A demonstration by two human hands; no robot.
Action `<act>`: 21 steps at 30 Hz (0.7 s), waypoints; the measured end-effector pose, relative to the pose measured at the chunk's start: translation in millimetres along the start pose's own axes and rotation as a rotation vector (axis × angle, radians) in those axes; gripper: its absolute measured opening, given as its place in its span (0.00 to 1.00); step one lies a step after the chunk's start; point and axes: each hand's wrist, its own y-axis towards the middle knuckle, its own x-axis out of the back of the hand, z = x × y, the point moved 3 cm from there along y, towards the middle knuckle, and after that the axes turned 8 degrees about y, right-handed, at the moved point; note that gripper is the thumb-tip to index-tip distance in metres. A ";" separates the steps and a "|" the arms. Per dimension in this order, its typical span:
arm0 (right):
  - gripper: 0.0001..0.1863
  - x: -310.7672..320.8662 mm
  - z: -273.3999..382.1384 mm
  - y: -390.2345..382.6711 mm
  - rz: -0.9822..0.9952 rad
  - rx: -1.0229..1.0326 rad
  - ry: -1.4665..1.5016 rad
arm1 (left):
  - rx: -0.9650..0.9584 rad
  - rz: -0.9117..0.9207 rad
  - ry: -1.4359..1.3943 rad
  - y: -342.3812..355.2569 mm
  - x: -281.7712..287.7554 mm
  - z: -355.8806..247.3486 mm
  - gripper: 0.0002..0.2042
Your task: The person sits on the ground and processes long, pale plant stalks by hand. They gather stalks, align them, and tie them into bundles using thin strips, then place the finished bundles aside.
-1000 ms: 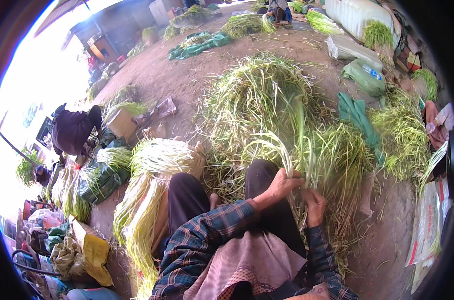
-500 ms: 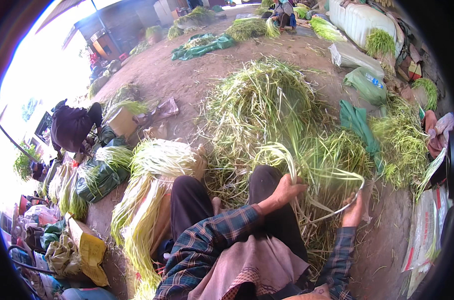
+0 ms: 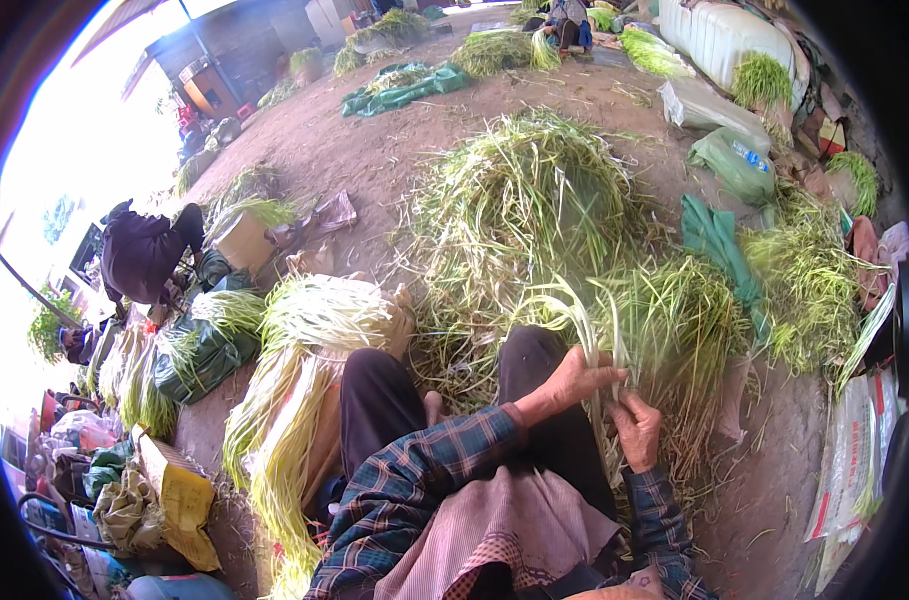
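A bunch of long green stalks [image 3: 642, 330] with pale lower ends lies on the dirt ground [image 3: 374, 150] just in front of the person's knees, tips fanning away to the right. The left hand [image 3: 574, 382] closes around the pale stalks near their base, fingers curled over them, probably to keep the bundle gathered. The right hand [image 3: 636, 428] sits just below and beside it, fingers pinched on a few stalks at the root end, which looks like sorting or stripping them. Both forearms, in plaid sleeves, come up from the lower edge and meet over the dark trousers. Behind the bunch spreads a big loose heap of greens [image 3: 534, 200]. At the person's left lies a tidy stack of pale bundles [image 3: 304, 340], roots aligned. Farther left, another person in dark clothes [image 3: 139, 250] bends over more greens.
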 end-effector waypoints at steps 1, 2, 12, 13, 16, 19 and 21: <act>0.07 -0.1 0.4 -1.5 0.014 0.019 -0.019 | 0.021 -0.020 -0.096 0.2 0.9 0.2 0.10; 0.07 3.2 0.2 -4.1 0.028 0.037 -0.041 | 0.060 -0.042 -0.168 0.2 2.4 1.5 0.10; 0.10 57.0 -55.0 -53.1 -0.064 -0.181 0.001 | 0.053 -0.098 -0.331 1.6 8.5 2.6 0.12; 0.10 58.5 -56.6 -53.9 -0.097 -0.231 0.001 | 0.065 -0.078 -0.325 1.3 7.2 1.7 0.12; 0.10 52.7 -42.6 -45.8 -0.027 -0.092 -0.089 | 0.055 -0.026 -0.373 0.6 3.2 -3.5 0.09; 0.10 40.8 -26.0 -33.2 0.030 -0.047 -0.138 | 0.040 0.073 -0.345 -1.4 1.3 -8.2 0.09; 0.10 34.4 -19.4 -28.6 0.058 -0.042 -0.128 | 0.042 0.061 -0.334 -2.4 2.7 -8.9 0.09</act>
